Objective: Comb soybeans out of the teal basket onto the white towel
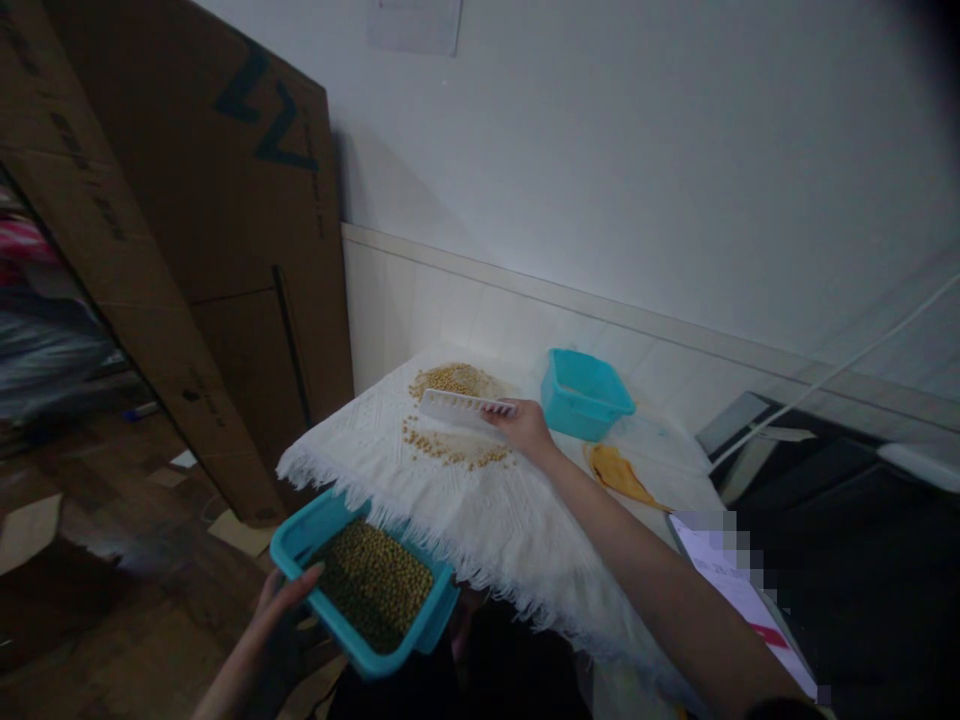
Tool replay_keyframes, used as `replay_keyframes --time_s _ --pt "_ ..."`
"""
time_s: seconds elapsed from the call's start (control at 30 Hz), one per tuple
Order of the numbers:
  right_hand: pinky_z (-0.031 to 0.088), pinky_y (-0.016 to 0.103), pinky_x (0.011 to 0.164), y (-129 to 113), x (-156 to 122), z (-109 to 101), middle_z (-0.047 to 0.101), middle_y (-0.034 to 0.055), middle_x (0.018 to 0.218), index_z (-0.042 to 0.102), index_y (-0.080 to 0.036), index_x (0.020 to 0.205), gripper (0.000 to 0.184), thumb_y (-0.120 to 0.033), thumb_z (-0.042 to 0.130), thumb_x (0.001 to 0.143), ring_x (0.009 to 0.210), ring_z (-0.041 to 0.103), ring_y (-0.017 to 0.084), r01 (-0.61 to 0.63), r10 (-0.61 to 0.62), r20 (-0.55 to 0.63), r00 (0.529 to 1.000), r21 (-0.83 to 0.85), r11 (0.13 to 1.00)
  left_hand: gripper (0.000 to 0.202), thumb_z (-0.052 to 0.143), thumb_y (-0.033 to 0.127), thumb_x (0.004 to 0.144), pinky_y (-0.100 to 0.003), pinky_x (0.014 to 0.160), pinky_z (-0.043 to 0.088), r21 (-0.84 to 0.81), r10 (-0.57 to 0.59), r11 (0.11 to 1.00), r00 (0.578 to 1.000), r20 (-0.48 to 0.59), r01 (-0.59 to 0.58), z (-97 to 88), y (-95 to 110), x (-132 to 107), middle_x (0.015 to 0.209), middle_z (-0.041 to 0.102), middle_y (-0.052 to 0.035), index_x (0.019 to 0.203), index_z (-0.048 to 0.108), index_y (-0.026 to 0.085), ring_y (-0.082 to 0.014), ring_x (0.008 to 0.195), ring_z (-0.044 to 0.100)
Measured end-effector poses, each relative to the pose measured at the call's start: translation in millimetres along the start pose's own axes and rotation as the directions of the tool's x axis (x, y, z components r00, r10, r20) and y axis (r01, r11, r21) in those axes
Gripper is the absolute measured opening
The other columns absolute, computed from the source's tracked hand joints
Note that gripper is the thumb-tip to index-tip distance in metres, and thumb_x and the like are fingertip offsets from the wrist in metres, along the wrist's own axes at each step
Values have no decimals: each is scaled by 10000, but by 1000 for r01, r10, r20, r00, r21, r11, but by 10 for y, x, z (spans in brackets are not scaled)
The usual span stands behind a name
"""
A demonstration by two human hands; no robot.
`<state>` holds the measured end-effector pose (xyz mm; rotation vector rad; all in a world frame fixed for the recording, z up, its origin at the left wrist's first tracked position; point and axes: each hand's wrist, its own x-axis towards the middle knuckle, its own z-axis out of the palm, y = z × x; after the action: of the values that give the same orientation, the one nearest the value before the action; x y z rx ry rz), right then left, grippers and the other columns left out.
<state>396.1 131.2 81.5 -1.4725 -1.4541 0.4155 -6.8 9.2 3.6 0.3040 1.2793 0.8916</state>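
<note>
My left hand [283,602] grips the near-left rim of a teal plastic basin [379,664], thumb over the edge. The basin is held just below the table's front edge, partly under the cloth fringe. Yellow beans [394,570] lie inside, with darker green ones on the left and near side. In my right hand [526,428] is a white ridged plastic tray [450,404], stood on its long side on the cloth. Behind the tray sits a pile of yellow beans [456,378]; more loose beans [454,455] are scattered in front of it.
A white fringed cloth [375,430] covers the table against the wall. A second teal basin [589,400] stands at the back right, beside an orange-yellow flat piece [621,472]. A tall cardboard box [225,250] borders the left. Papers [735,590] and black equipment lie right.
</note>
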Motion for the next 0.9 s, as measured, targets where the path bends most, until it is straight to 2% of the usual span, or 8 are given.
replay_keyframes --time_s 0.13,0.3,0.4,0.57,0.63,0.73,0.83,0.9 --pt "621 339 694 12 -95 36 883 34 766 917 -230 785 193 -416 970 798 730 833 289 -1 1 8 1000 10 1000 1178 1034 175 807 -584 817 785 45 7 999 1000 -21 -6 -9 -28 44 1163 930 -157 1818 454 343 -410 893 922" --pt "651 363 725 18 -309 -85 909 77 831 929 -221 810 288 -503 983 785 782 855 315 14 -15 42 999 25 1000 1176 1080 234 744 -587 816 787 -21 19 1000 999 -34 -20 -46 -106 120 1171 925 -126 1764 519 405 -443 951 930" --pt "633 351 694 13 -341 -146 905 70 825 939 -218 843 329 -541 978 791 757 838 302 28 -31 72 997 36 999 1177 1084 217 728 -576 794 791 23 31 999 999 -29 -30 -56 -120 137 1176 896 -141 1747 517 372 -443 967 927" --pt "596 336 641 -34 -45 10 871 43 754 918 -213 810 329 -533 991 786 709 799 286 25 -24 -31 999 38 999 1073 1052 221 778 -559 812 792 87 23 996 998 -54 -19 -73 -74 116 1297 826 -164 1695 509 352 -423 1013 916" --pt "580 327 630 -50 126 146 830 14 681 896 -224 768 308 -513 1001 783 687 780 276 16 -14 -53 998 21 1000 1046 1060 248 786 -556 826 789 69 27 997 999 -41 -24 -99 -72 127 1258 819 -153 1675 519 342 -424 1010 915" --pt "571 315 641 -52 303 319 776 -24 613 882 -240 744 243 -448 999 786 661 757 255 7 -6 -41 999 10 1000 932 1045 340 849 -579 820 789 32 41 999 999 -12 -40 -147 -95 198 1090 830 -110 1640 551 329 -412 925 919" --pt "566 310 644 -37 345 378 781 -24 631 892 -230 747 159 -352 991 773 650 752 249 -3 3 -4 1000 4 1000 938 1040 177 829 -555 837 795 22 53 998 999 -9 -52 -174 -102 276 915 817 -54 1631 565 285 -374 843 916" --pt "563 311 647 -31 319 360 793 -16 653 898 -217 753 133 -317 985 770 651 757 250 -5 5 21 1000 4 1000 1029 1046 68 761 -547 868 793 17 43 999 999 1 -43 -175 -78 273 900 830 -55 1647 561 260 -383 887 923"
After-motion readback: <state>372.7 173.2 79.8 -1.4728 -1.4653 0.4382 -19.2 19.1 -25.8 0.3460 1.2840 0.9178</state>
